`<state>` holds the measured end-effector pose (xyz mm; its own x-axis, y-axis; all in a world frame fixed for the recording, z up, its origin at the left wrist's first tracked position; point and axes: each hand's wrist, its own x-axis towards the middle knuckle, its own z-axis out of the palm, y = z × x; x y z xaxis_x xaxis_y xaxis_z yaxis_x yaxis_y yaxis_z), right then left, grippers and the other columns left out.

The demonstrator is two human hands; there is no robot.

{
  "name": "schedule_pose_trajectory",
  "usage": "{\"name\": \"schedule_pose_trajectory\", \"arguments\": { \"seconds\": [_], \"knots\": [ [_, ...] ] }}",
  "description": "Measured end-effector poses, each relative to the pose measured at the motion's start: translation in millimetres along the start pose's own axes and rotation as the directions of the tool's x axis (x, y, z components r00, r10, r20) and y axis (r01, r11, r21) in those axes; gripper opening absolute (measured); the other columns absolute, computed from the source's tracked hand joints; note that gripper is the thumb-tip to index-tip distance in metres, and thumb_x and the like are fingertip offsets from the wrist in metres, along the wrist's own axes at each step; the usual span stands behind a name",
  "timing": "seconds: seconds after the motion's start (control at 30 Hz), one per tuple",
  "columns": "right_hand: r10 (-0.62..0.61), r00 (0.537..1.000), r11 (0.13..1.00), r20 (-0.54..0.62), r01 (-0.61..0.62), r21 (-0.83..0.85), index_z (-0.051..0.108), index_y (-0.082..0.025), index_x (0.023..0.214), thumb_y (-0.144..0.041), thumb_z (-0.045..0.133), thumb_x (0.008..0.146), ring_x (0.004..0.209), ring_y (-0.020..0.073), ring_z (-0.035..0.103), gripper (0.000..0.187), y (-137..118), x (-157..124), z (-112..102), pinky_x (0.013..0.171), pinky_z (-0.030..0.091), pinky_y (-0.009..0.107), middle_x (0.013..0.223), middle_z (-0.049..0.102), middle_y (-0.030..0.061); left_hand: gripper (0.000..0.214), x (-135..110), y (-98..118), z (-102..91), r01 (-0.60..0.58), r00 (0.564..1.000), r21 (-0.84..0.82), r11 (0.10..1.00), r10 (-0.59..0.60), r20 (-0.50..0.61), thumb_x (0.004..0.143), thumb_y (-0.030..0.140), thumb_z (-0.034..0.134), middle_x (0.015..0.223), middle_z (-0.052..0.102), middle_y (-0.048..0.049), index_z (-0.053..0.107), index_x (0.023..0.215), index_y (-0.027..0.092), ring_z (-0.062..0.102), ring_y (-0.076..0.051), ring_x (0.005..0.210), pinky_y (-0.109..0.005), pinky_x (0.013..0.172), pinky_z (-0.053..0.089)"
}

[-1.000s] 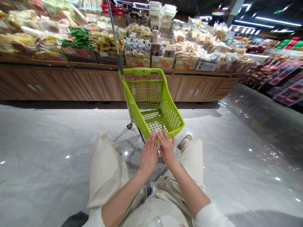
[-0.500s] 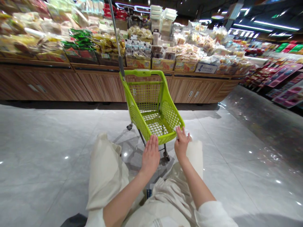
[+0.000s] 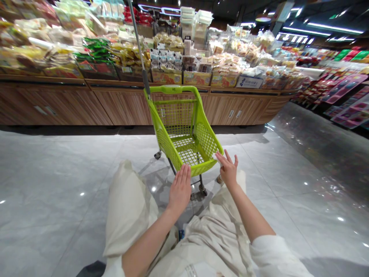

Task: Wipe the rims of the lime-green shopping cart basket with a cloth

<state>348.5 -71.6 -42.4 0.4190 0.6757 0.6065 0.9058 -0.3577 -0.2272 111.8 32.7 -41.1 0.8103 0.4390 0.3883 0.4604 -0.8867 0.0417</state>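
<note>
A lime-green shopping cart (image 3: 186, 148) with a lattice basket stands before my knees. My left hand (image 3: 181, 188) rests at its near rim, fingers straight and side by side, their tips against the plastic; the thumb is hidden. At the basket's right near corner, my right hand (image 3: 228, 169) presses a small white wipe (image 3: 215, 156) to the rim with thumb and index finger side, the other fingers lifted and spread. Most of the wipe is covered by the fingers.
Behind the cart runs a wooden display counter (image 3: 123, 105) piled with packaged foods (image 3: 227, 63). A grey pole (image 3: 140, 46) rises from the cart's left handle corner. The cart stands on castors (image 3: 202, 189) on glossy tiles. More shelves (image 3: 350, 96) stand at the right.
My right hand has shifted slightly right and its raised fingers have spread more, the wipe still at the corner. My left hand stays at the near rim.
</note>
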Motion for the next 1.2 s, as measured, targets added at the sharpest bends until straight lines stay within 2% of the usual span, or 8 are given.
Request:
{"name": "schedule_pose_trajectory", "arguments": {
  "seconds": [0.17, 0.4, 0.6, 0.83, 0.93, 1.03, 1.1, 1.2],
  "knots": [
    [0.003, 1.0, 1.0, -0.004, -0.003, -0.024, 0.061, -0.028, 0.126, 0.003, 0.038, 0.065, 0.143, 0.0188, 0.039, 0.072, 29.6, 11.9, -2.9, 0.12, 0.01, 0.052, 0.132, 0.066, -0.002, 0.074, 1.8, 1.0, 1.3, 0.009, 1.0, 0.02, 1.0, -0.008, -0.006, 0.091, 0.014, 0.039, 0.163, 0.022, -0.0129, 0.004, 0.156, 0.008, 0.016, -0.024, 0.151, -0.043, 0.122, 0.027],
    [0.033, 0.997, 0.989, -0.063, -0.024, 0.147, 0.065, -0.026, 0.105, 0.002, 0.036, 0.061, 0.134, 0.0176, 0.051, 0.059, 2.6, 5.9, -1.7, 0.117, 0.014, 0.047, 0.11, 0.074, -0.0022, 0.077, -7.1, -14.1, 1.7, 0.037, 0.999, 0.043, 0.998, -0.036, -0.029, 0.091, 0.012, 0.039, 0.163, 0.022, -0.0124, -0.004, 0.156, 0.009, 0.017, -0.024, 0.151, -0.043, 0.122, 0.027],
    [0.055, 0.998, 0.963, -0.04, -0.042, 0.266, 0.064, -0.026, 0.098, 0.0, 0.038, 0.06, 0.126, 0.0186, 0.055, 0.053, -52.0, -4.6, -4.7, 0.115, 0.019, 0.044, 0.099, 0.073, -0.0008, 0.079, -16.8, -47.7, -7.9, 0.138, 0.984, 0.042, 0.99, -0.132, -0.116, 0.091, 0.013, 0.041, 0.16, 0.027, -0.0184, -0.002, 0.156, 0.007, 0.023, -0.028, 0.15, -0.046, 0.12, 0.029],
    [-0.037, 0.998, 0.916, 0.051, 0.013, 0.402, 0.063, -0.025, 0.107, 0.004, 0.039, 0.062, 0.13, 0.0183, 0.05, 0.058, -140.2, -20.1, 4.4, 0.117, 0.011, 0.045, 0.107, 0.072, -0.0002, 0.079, -19.6, -135.1, -17.0, 0.189, 0.968, -0.048, 0.981, -0.194, -0.156, 0.088, 0.018, 0.048, 0.159, 0.029, -0.0213, 0.009, 0.156, 0.007, 0.023, -0.03, 0.15, -0.05, 0.119, 0.029],
    [-0.11, 0.989, 0.92, 0.094, 0.066, 0.387, 0.061, -0.027, 0.118, 0.003, 0.04, 0.07, 0.131, 0.0191, 0.05, 0.06, -169.1, -22.9, 8.4, 0.117, 0.006, 0.048, 0.117, 0.072, 0.0013, 0.075, -14.8, -157.7, -22.0, 0.211, 0.964, -0.089, 0.973, -0.223, -0.146, 0.088, 0.018, 0.047, 0.158, 0.03, -0.0216, 0.015, 0.155, 0.007, 0.023, -0.031, 0.15, -0.053, 0.118, 0.03],
    [-0.22, 0.959, 0.934, 0.179, 0.154, 0.323, 0.053, -0.027, 0.134, -0.002, 0.042, 0.081, 0.131, 0.0197, 0.049, 0.059, -185.8, -21.5, 10.6, 0.113, 0.016, 0.045, 0.131, 0.066, 0.004, 0.072, -12.8, -144.8, -26.6, 0.199, 0.97, -0.12, 0.973, -0.212, -0.115, 0.086, 0.015, 0.048, 0.155, 0.036, -0.0221, 0.022, 0.152, 0.007, 0.025, -0.032, 0.149, -0.056, 0.117, 0.031],
    [-0.306, 0.926, 0.931, 0.22, 0.242, 0.274, 0.045, -0.029, 0.143, -0.008, 0.043, 0.089, 0.133, 0.0189, 0.048, 0.058, -188.3, -18.9, 12.9, 0.11, 0.022, 0.043, 0.141, 0.059, 0.0043, 0.075, -15.6, -122.0, -27.5, 0.086, 0.993, -0.159, 0.984, -0.097, -0.063, 0.081, 0.01, 0.048, 0.155, 0.038, -0.0184, 0.023, 0.152, 0.009, 0.027, -0.03, 0.149, -0.052, 0.118, 0.032],
    [-0.439, 0.877, 0.892, 0.196, 0.4, 0.209, 0.042, -0.033, 0.146, -0.018, 0.043, 0.097, 0.137, 0.017, 0.044, 0.051, -179.2, -13.9, 18.4, 0.113, 0.018, 0.043, 0.146, 0.054, 0.0024, 0.08, -22.7, -90.9, -25.8, 0.068, 0.992, -0.202, 0.977, -0.087, -0.088, 0.078, 0.01, 0.051, 0.154, 0.037, -0.0189, 0.02, 0.152, 0.008, 0.028, -0.031, 0.147, -0.053, 0.119, 0.032]
  ]
}}
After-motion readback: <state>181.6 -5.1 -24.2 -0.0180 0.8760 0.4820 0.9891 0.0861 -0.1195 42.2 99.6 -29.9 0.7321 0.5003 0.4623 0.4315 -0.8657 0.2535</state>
